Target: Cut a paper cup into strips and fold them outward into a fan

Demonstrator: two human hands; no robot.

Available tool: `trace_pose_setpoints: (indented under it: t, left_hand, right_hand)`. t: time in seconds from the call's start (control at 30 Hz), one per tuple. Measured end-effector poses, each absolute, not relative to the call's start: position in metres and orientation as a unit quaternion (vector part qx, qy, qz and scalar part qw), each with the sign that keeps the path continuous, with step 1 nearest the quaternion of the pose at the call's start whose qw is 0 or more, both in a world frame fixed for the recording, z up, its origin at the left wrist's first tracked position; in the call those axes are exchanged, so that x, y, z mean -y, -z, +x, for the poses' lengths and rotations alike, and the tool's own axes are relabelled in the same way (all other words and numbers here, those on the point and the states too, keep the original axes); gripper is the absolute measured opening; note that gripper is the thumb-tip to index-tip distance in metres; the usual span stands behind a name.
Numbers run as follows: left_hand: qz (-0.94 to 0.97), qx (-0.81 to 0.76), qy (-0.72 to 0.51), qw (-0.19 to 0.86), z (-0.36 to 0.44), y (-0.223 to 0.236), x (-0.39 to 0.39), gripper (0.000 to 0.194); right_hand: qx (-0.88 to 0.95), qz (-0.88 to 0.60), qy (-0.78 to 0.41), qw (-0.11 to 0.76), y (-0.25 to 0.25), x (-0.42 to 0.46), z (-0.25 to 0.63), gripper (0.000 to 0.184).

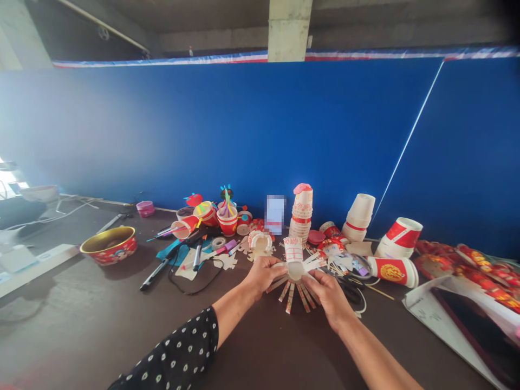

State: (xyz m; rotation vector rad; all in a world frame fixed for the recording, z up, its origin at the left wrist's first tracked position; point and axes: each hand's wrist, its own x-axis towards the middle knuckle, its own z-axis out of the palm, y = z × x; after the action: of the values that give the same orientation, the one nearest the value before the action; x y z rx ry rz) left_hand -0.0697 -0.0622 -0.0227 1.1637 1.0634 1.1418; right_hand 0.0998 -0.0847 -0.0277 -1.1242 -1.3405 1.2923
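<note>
Red-printed paper cup [294, 271], cut into splayed strips

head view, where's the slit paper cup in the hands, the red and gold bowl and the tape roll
slit paper cup [296, 271], head view, on its round white base among the strips
red and gold bowl [109, 255], head view, on its red outer wall
tape roll [218, 243], head view, on its top face

The only view is taken from a head-worn camera, aimed forward and down at close range over the left hand [263, 273] and right hand [329, 298], taking in the table [260, 352] and a blue wall [203, 135] beyond.
</note>
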Motion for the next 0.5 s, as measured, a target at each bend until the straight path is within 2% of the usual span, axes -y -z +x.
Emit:
trace_pose_setpoints:
  t: [0.2,0.5]
  left_hand:
    - [0.493,-0.452,-0.515,0.537,-0.0652,0.0246,0.0630,0.021]
    - [0.480,-0.444,-0.521,0.549,-0.0609,0.0200,0.0703,0.025]
  right_hand:
    - [0.528,-0.480,-0.524,0.465,0.0310,0.0825,0.0980,0.030]
    - [0.536,-0.489,-0.497,0.476,0.0336,0.0804,0.0979,0.028]
